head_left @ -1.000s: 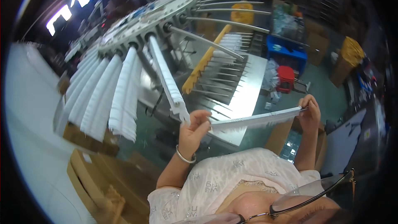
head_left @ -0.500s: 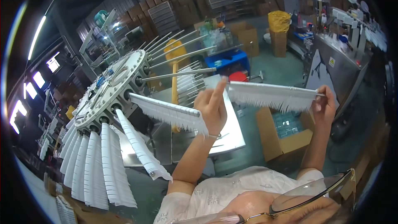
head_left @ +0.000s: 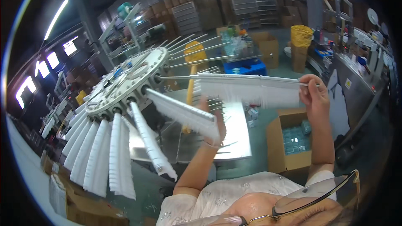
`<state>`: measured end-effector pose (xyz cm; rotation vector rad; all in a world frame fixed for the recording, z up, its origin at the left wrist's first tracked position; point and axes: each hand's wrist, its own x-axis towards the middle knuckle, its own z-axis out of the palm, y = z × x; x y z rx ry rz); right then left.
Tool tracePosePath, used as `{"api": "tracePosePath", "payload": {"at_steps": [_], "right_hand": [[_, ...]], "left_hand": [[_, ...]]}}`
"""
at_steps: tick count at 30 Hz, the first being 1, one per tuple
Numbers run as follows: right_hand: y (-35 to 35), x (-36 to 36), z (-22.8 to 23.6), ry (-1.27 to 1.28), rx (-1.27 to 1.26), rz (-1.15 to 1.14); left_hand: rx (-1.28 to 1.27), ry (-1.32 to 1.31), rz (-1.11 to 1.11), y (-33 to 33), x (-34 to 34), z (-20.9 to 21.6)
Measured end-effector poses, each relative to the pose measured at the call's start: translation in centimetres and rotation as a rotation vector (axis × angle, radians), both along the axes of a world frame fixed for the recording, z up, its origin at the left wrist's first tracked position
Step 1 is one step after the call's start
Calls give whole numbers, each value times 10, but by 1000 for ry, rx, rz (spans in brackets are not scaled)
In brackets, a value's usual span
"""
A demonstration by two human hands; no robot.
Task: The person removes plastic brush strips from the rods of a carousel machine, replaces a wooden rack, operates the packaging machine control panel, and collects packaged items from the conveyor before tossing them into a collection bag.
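My right hand [head_left: 315,96] is closed around the end of a thin metal rod that carries white fringed strips [head_left: 243,87], stretched out level and end to end. Their left end lines up with a bare spoke of a big round machine [head_left: 138,81] and seems to overlap its tip. Lower down, my left hand [head_left: 220,133] is smeared by motion and partly covered by another white fringed stack [head_left: 182,111] threaded on a spoke, so its fingers cannot be made out. More white stacks [head_left: 121,159] hang from the wheel's lower spokes.
A metal table [head_left: 234,140] stands below the strips. An open carton [head_left: 274,142] of small clear pieces sits near my right arm. Farther off are a blue bin [head_left: 245,68], a yellow-bagged carton [head_left: 300,44] and a steel machine [head_left: 356,86].
The strips in my right hand have moved left, up to the bare spoke. My left hand has dropped from their left end behind the threaded stack. The view has shifted slightly.
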<state>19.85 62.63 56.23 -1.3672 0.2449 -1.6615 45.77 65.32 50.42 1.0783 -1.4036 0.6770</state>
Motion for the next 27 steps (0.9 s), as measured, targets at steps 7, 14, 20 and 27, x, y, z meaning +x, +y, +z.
{"api": "tracePosePath", "payload": {"at_steps": [7,14,20,27], "right_hand": [[-10,96,12,112,-43,9],[-21,115,6,-168,-6,106],[-39,119,-4,-60,-184,128],[-48,126,-9,-37,-227,-21]], "left_hand": [[129,-58,3,65,13,-62],[242,39,-62,109,35,-70],[262,25,-74,118,48,-74],[258,40,-114,113,52,-82]]}}
